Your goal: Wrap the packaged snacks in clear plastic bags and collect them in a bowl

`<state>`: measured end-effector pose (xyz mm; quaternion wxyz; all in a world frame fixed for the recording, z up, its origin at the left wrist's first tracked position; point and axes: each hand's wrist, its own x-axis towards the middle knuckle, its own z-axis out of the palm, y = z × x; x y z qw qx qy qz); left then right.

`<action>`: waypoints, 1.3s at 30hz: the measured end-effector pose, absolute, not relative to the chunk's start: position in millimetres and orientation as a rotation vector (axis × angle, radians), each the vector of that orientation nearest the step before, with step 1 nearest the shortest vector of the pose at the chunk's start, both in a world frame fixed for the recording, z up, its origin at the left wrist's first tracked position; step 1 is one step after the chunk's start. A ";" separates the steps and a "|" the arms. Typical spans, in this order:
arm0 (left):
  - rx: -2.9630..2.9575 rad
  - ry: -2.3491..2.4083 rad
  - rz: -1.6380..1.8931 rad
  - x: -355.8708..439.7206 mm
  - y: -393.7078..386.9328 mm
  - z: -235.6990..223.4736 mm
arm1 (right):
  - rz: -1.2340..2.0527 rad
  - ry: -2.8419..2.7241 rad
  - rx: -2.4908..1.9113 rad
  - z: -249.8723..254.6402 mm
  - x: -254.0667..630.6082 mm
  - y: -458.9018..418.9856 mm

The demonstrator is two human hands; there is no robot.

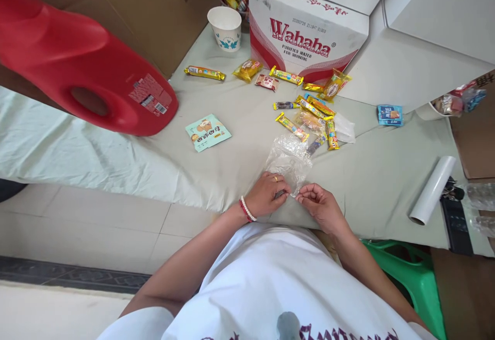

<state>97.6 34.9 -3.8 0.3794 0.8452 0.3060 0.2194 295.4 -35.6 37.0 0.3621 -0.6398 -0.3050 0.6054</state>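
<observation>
A clear plastic bag point(288, 160) lies on the pale green cloth point(216, 164) right in front of me. Both my hands pinch its near edge. My left hand point(266, 194), with a ring and a bead bracelet, grips the left corner, fingers closed. My right hand point(319, 203) grips the right corner, fingers curled. Just beyond the bag lies a heap of small snack packets point(313, 115) in yellow and orange wrappers. A teal snack packet point(208, 132) lies apart to the left.
A red plastic jug point(77, 66) lies on its side at the left. A paper cup point(225, 28) and a Wahaha water carton point(305, 35) stand at the back. A blue packet point(390, 115) and a white roll point(432, 189) lie to the right. A green stool point(417, 278) is below.
</observation>
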 end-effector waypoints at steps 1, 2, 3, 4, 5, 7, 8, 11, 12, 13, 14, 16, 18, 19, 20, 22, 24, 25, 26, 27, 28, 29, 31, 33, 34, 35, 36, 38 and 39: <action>2.148 0.782 0.569 97.3 35.0 -3.7 | 1.555 -0.786 -1.645 36.8 295.5 -35.8; 2.135 0.781 0.580 96.9 35.2 -3.8 | 1.546 -0.786 -1.643 36.8 295.3 -35.9; 2.119 0.780 0.590 96.4 35.6 -4.2 | 1.538 -0.789 -1.644 37.1 295.0 -35.8; 2.102 0.777 0.600 96.0 35.9 -4.7 | 1.532 -0.793 -1.650 37.7 294.5 -35.8; 2.087 0.775 0.610 95.6 36.3 -5.5 | 1.528 -0.800 -1.658 38.7 294.0 -35.8; 2.069 0.769 0.625 95.3 36.8 -7.3 | 1.538 -0.820 -1.677 41.2 293.0 -35.8; 2.067 0.768 0.629 95.3 36.9 -8.2 | 1.553 -0.832 -1.684 42.3 292.5 -35.8; 2.087 0.774 0.633 95.8 36.8 -10.0 | 1.582 -0.837 -1.679 43.1 290.8 -36.3; 2.095 0.778 0.633 95.9 36.7 -10.3 | 1.587 -0.828 -1.674 42.4 290.3 -36.6; 2.100 0.783 0.635 96.0 36.6 -10.5 | 1.593 -0.819 -1.671 41.4 290.0 -36.8; 2.102 0.787 0.636 96.1 36.4 -10.5 | 1.601 -0.813 -1.669 40.4 289.8 -37.1; 2.099 0.792 0.636 95.9 36.2 -10.2 | 1.626 -0.813 -1.669 39.2 290.2 -37.7; 2.091 0.791 0.633 95.4 36.2 -9.6 | 1.648 -0.812 -1.669 39.4 291.5 -38.2; 2.088 0.791 0.632 95.2 36.2 -9.1 | 1.660 -0.808 -1.671 40.0 292.5 -38.4; 2.086 0.791 0.632 95.1 36.3 -8.7 | 1.672 -0.800 -1.674 40.6 293.4 -38.7; 2.087 0.790 0.633 95.0 36.5 -8.0 | 1.691 -0.780 -1.685 41.2 295.0 -39.5; 2.089 0.786 0.635 95.4 36.7 -7.5 | 1.693 -0.759 -1.692 40.6 295.9 -40.7; 2.089 0.784 0.636 95.7 36.7 -7.3 | 1.693 -0.751 -1.691 40.0 295.9 -41.3; 2.087 0.783 0.638 95.9 36.8 -7.2 | 1.695 -0.744 -1.689 39.3 295.7 -42.0; 2.082 0.783 0.643 96.0 36.7 -6.9 | 1.699 -0.739 -1.686 38.6 295.4 -42.6; 2.071 0.785 0.651 95.9 36.5 -6.7 | 1.703 -0.735 -1.682 38.2 295.0 -43.1; 2.056 0.787 0.662 95.5 36.3 -6.4 | 1.707 -0.730 -1.677 38.1 294.6 -43.4; 2.023 0.766 0.683 94.2 35.6 -5.7 | 1.719 -0.712 -1.661 39.0 293.7 -43.2; 2.015 0.714 0.698 92.5 34.6 -5.3 | 1.742 -0.688 -1.636 41.2 292.6 -41.7; 2.025 0.682 0.704 91.9 34.2 -5.4 | 1.754 -0.675 -1.623 42.5 291.9 -40.6; 2.039 0.656 0.708 91.5 33.8 -5.6 | 1.762 -0.664 -1.612 43.7 291.0 -39.2; 2.054 0.642 0.710 91.4 33.4 -6.0 | 1.764 -0.654 -1.604 44.8 289.9 -37.8; 2.072 0.652 0.703 92.0 33.0 -6.9 | 1.760 -0.647 -1.600 45.9 287.9 -35.4; 2.073 0.668 0.695 92.4 32.9 -7.2 | 1.751 -0.653 -1.604 45.7 287.3 -34.6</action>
